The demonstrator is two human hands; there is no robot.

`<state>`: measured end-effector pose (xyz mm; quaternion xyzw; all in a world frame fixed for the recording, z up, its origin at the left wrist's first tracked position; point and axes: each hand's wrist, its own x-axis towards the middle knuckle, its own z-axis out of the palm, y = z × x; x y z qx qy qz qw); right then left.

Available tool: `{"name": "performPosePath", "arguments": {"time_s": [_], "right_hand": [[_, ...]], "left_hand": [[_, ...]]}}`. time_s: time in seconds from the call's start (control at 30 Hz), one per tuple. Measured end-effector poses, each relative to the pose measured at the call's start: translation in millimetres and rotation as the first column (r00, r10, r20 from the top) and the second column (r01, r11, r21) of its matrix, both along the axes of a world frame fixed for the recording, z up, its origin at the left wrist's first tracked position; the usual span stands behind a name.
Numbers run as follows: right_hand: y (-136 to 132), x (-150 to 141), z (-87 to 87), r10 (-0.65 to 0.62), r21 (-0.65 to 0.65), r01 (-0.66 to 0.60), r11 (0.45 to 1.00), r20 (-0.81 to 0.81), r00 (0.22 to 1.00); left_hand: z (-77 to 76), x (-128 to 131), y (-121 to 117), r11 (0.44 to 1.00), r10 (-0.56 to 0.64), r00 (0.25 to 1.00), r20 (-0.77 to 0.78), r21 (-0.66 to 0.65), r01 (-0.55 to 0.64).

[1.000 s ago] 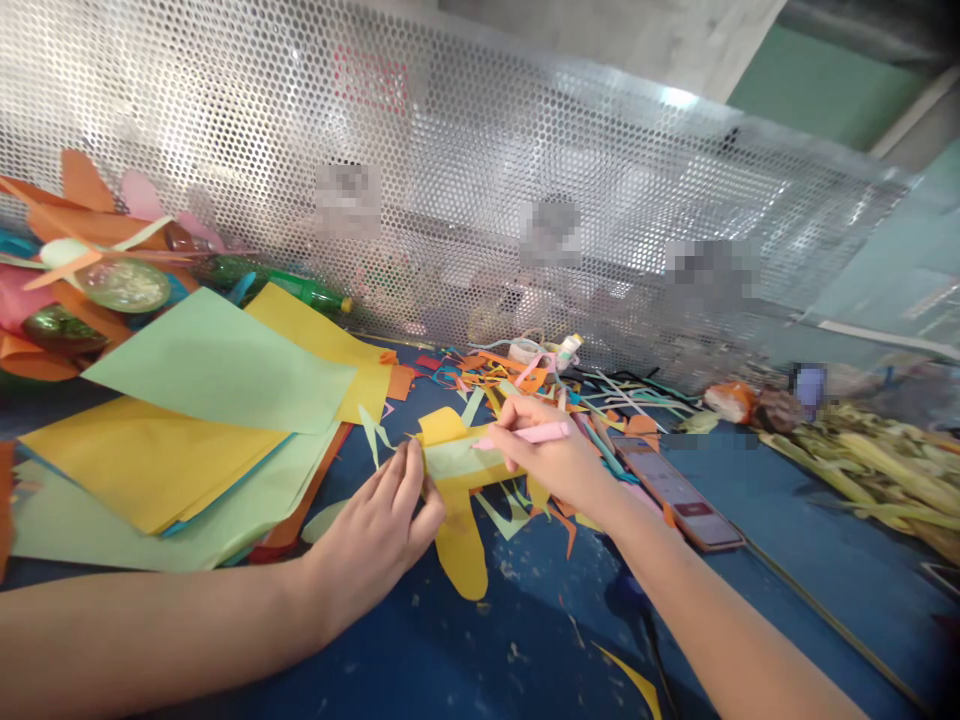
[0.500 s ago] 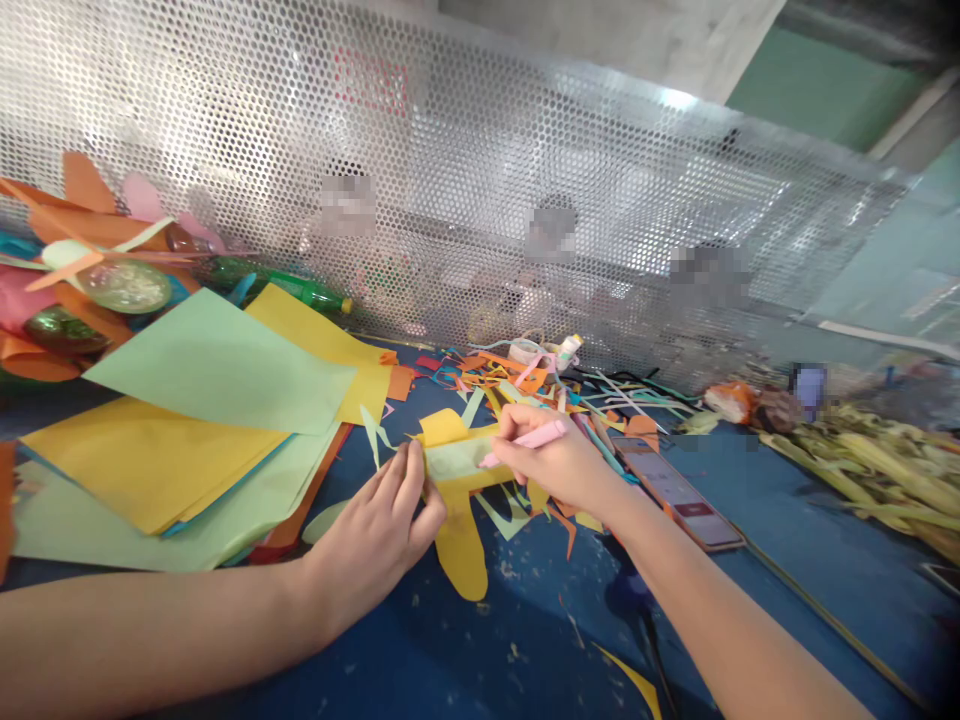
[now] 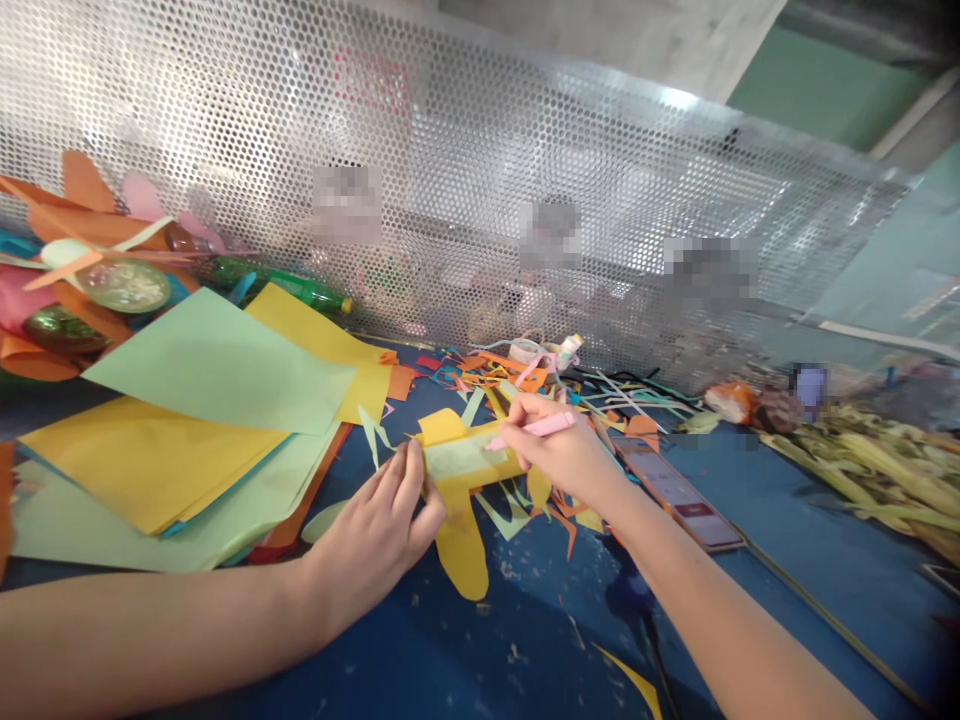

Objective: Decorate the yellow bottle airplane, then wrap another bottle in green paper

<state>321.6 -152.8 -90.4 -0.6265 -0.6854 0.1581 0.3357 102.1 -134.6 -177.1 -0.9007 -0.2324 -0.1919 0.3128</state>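
A yellow paper airplane (image 3: pixel 463 545) lies on the blue table, with a pale green strip (image 3: pixel 459 455) along its body. My left hand (image 3: pixel 382 510) grips its left end, fingers curled over the edge. In my right hand (image 3: pixel 559 450) is a pink pen (image 3: pixel 551 424), pinched between thumb and fingers. Its tip points left at the green strip; whether it touches I cannot tell. The airplane's right end is partly hidden behind my right hand.
Coloured paper sheets (image 3: pixel 217 360) are stacked at left, near bottle-and-paper planes (image 3: pixel 112 270). Paper scraps (image 3: pixel 510 370) and a small glue bottle (image 3: pixel 570 350) lie at the back. A phone (image 3: pixel 679 495) and corn husks (image 3: pixel 870 465) are at right. A perforated metal screen (image 3: pixel 465 180) stands behind.
My right hand and the pink pen have moved slightly right and up along the green strip. My left hand has stayed in place on the airplane.
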Motion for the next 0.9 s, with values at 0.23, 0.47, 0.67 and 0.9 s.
{"name": "performPosePath", "arguments": {"time_s": [0.23,0.47,0.67,0.9], "right_hand": [[1.5,-4.5,-4.1,-0.021,0.038,0.022,0.999,-0.031,0.999],[0.9,4.8,3.3,-0.069,0.110,0.073,0.991,-0.039,0.997],[1.2,9.2,5.5,-0.082,0.079,0.079,0.994,0.029,0.996],[4.6,8.6,-2.2,-0.084,0.080,0.080,0.994,0.048,0.995]], "left_hand": [[-0.4,-0.9,-1.0,1.000,0.003,1.000,0.009,0.011,-0.003],[-0.2,-0.3,-0.6,1.000,-0.025,0.999,0.021,-0.016,0.025],[-0.8,-0.9,-0.6,0.999,-0.024,0.999,0.038,0.028,0.023],[-1.9,-1.4,-0.8,0.999,0.003,1.000,0.010,0.045,-0.003]]}}
